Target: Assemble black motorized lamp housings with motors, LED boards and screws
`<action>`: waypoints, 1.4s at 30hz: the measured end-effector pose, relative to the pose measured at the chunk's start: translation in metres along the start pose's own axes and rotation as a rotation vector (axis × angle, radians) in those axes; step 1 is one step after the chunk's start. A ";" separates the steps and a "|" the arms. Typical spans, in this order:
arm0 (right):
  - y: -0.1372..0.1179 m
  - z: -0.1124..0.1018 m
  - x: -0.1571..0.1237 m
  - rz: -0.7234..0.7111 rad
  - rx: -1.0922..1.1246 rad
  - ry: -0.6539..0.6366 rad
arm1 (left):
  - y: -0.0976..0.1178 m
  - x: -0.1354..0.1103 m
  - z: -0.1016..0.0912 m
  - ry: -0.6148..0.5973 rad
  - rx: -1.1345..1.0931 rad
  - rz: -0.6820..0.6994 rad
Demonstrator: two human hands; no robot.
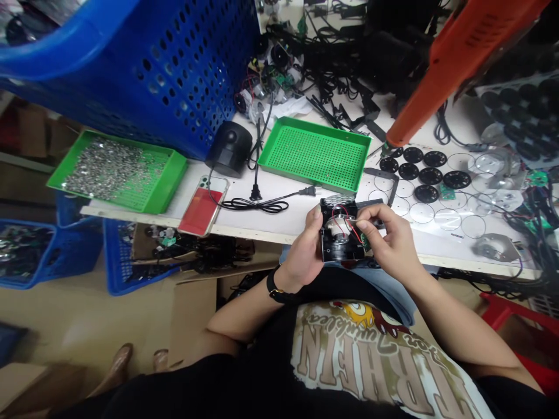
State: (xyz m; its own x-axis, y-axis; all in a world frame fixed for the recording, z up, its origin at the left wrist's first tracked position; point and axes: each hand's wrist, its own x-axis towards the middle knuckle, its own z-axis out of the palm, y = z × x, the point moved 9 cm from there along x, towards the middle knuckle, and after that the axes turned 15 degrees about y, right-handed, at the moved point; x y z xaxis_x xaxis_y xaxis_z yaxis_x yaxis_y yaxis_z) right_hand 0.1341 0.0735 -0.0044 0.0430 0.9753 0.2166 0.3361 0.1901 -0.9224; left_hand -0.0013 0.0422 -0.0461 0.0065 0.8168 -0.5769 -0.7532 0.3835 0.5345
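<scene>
My left hand [305, 250] grips the left side of an opened black plastic housing [343, 251] at the table's front edge. Inside the housing sit a whitish round motor-like part [339, 226] and red and dark wires. With thumb and forefinger pinched, my right hand [388, 238] is at the housing's right side, on a thin wire [357, 223]. A small green circuit board [365, 240] shows just below those fingers. The far end of the wire is too small to follow.
An orange electric screwdriver [445, 75] hangs over the right side. Behind the housing lies a green tray [314, 154]. Black discs [430, 174] and clear rings are spread to the right. Leftward are a black cord [262, 205], a phone [203, 206], a screw tray [117, 174] and a blue basket [174, 64].
</scene>
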 end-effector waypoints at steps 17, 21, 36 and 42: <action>-0.029 0.005 0.015 -0.176 -0.222 -0.184 | 0.001 0.002 -0.012 0.086 0.110 0.002; -0.035 0.006 0.019 -0.225 -0.221 -0.228 | 0.000 0.004 -0.012 0.064 0.088 -0.002; -0.033 0.019 0.027 -0.256 -0.228 -0.286 | -0.003 0.007 -0.011 0.072 0.035 -0.057; -0.038 0.020 0.029 -0.289 -0.231 -0.258 | -0.002 0.006 -0.011 0.056 0.047 -0.047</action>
State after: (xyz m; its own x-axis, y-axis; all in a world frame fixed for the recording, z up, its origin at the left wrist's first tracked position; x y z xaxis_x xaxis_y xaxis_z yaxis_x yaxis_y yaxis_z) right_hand 0.1039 0.0964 0.0303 -0.3091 0.8878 0.3409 0.5028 0.4568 -0.7339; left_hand -0.0070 0.0415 -0.0575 0.0032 0.7730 -0.6345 -0.7210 0.4414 0.5341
